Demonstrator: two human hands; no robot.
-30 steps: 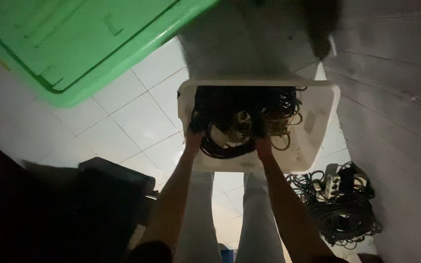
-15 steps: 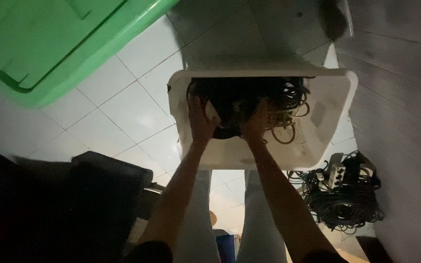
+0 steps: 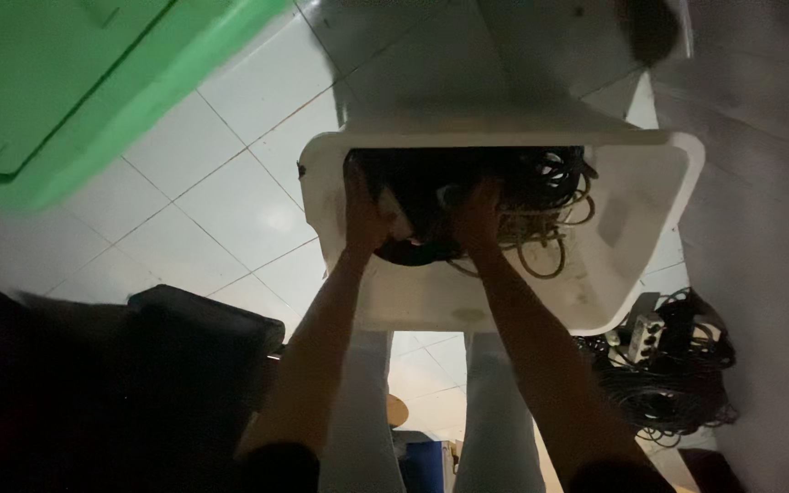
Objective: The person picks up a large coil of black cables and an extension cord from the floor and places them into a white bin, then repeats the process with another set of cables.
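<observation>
Now, left hand (image 3: pixel 364 219): curled, gripping the black cable coil (image 3: pixel 431 196)
right hand (image 3: pixel 477 217): curled on the same coil
white tub (image 3: pixel 632 237): holds coil

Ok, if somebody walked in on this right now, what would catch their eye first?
Probably the white plastic bin in the middle, with both hands plunged into it: the left hand and right hand press on a tangle of dark cables inside. Next, the bright green tub at the upper left on the white tiled floor. Lower right, a loose heap of cables with a power strip lies on the floor beside the bin.
</observation>
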